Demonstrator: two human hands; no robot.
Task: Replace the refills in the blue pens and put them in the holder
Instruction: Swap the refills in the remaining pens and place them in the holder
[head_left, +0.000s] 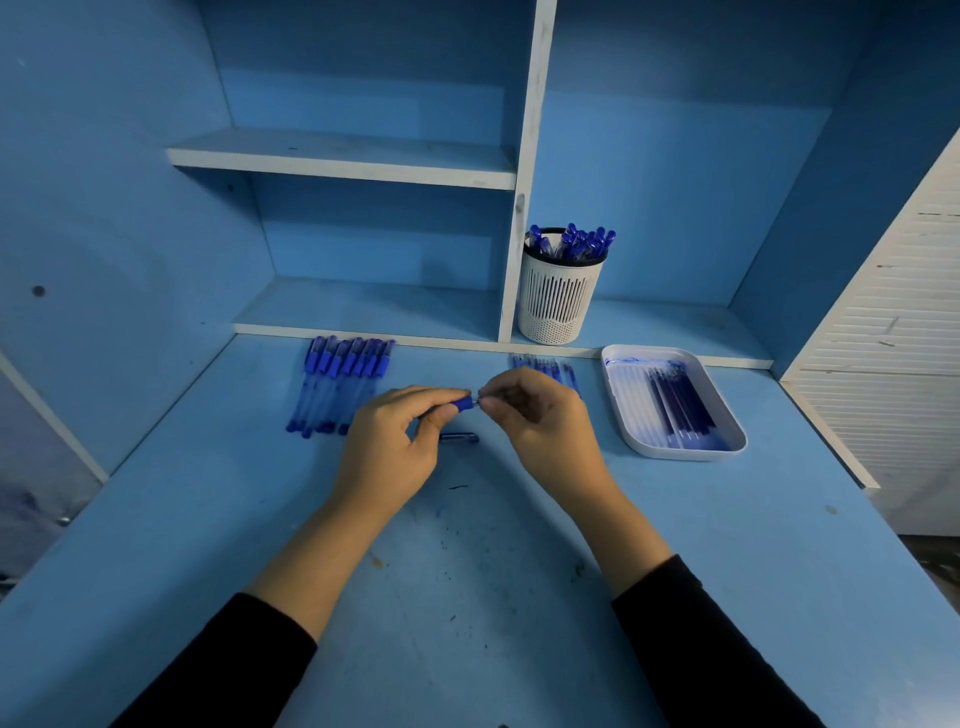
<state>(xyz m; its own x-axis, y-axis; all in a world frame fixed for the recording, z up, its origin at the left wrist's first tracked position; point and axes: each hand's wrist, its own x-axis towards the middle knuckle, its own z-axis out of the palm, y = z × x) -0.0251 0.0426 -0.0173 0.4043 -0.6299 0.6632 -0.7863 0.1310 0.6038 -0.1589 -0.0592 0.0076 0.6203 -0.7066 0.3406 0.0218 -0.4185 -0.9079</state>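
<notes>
Nearest to us we see two black sleeves (701, 639) over a blue desk (467, 597) with dark specks on it. Farther in, two bare hands meet above the desk. The left hand (389, 447) has its fingers and thumb curled round one blue pen (464, 404), which sticks out to the right of its thumb. The right hand (545, 421) pinches the pen's end with its fingertips, so the pen bridges the two hands and is mostly hidden by them. Just below the pen, one dark pen piece (460, 438) lies flat on the desk, partly under the left hand.

Beyond the left hand lies one row of capped pens (340, 384), side by side. We count about seven or eight, but they overlap. Behind the right hand, a second smaller cluster (545, 366) is partly hidden, so we cannot count it.

To the right sits one white tray (685, 457) holding refills (680, 400), with roughly five or six dark ones beside some pale ones.

Farthest, on the low shelf (675, 322), stands one white slotted holder (556, 301) with about ten pens (576, 241) upright in it.
</notes>
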